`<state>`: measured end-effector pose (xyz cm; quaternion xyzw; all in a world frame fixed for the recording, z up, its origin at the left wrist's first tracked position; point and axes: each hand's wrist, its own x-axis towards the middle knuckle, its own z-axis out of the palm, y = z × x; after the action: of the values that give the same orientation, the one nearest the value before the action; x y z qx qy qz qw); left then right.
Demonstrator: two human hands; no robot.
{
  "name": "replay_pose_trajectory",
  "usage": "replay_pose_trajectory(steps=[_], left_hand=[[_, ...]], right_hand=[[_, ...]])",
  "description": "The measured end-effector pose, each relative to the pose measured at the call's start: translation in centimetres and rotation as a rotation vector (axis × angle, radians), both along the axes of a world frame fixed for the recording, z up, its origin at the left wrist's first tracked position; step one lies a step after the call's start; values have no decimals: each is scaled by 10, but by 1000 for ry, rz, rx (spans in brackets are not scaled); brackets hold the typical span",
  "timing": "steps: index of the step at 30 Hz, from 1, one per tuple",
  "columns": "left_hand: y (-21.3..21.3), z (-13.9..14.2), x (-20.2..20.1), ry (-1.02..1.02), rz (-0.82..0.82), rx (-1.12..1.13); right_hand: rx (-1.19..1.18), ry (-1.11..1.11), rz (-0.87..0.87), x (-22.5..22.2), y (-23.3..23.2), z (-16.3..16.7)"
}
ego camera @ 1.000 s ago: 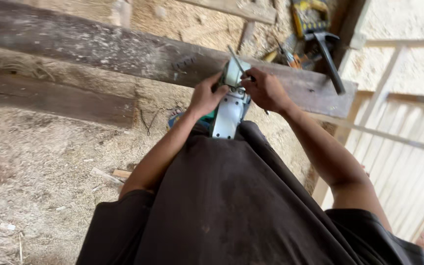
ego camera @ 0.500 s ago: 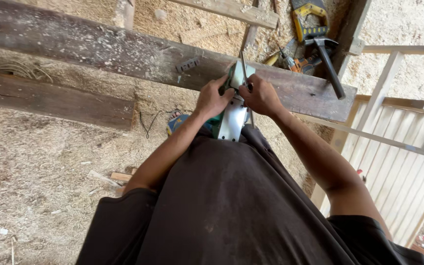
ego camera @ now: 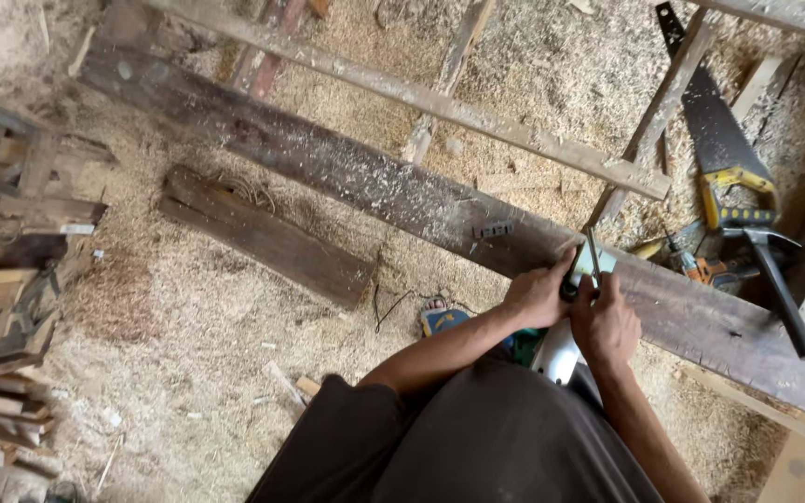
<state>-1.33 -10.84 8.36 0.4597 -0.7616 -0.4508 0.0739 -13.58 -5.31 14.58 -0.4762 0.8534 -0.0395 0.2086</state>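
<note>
1. Your view is wider than a second ago: the long dark plank (ego camera: 402, 191) now runs from the upper left of the frame down to the lower right, and far more sawdust-covered floor (ego camera: 188, 373) shows.
2. Your hands have stayed together at centre right. Your left hand (ego camera: 535, 296) and right hand (ego camera: 605, 326) are both closed around the green-and-silver power tool (ego camera: 561, 349), held just over the plank's near edge.
3. A thin blade-like part (ego camera: 593, 261) stands between your fingers; exactly what they pinch, I cannot tell.
4. The handsaw (ego camera: 721, 149) and hammer (ego camera: 775, 279) lie untouched at the right, so the work remains on the tool itself.
</note>
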Motion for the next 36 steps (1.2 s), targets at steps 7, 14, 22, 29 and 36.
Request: replay_pose_trajectory(steps=[7, 14, 22, 29, 36], left_hand=[[-3, -3, 13, 200, 62, -53], [-4, -13, 26, 274, 44, 95], [-3, 13, 17, 195, 31, -72], [2, 9, 17, 178, -5, 121], [17, -24, 28, 516, 90, 326]], right_hand=[[-9, -45, 55, 10, -12, 12], [-205, -103, 838, -44, -37, -14], [23, -183, 1177, -76, -50, 5], [170, 317, 1547, -58, -50, 44], [-146, -506, 549, -79, -22, 49]])
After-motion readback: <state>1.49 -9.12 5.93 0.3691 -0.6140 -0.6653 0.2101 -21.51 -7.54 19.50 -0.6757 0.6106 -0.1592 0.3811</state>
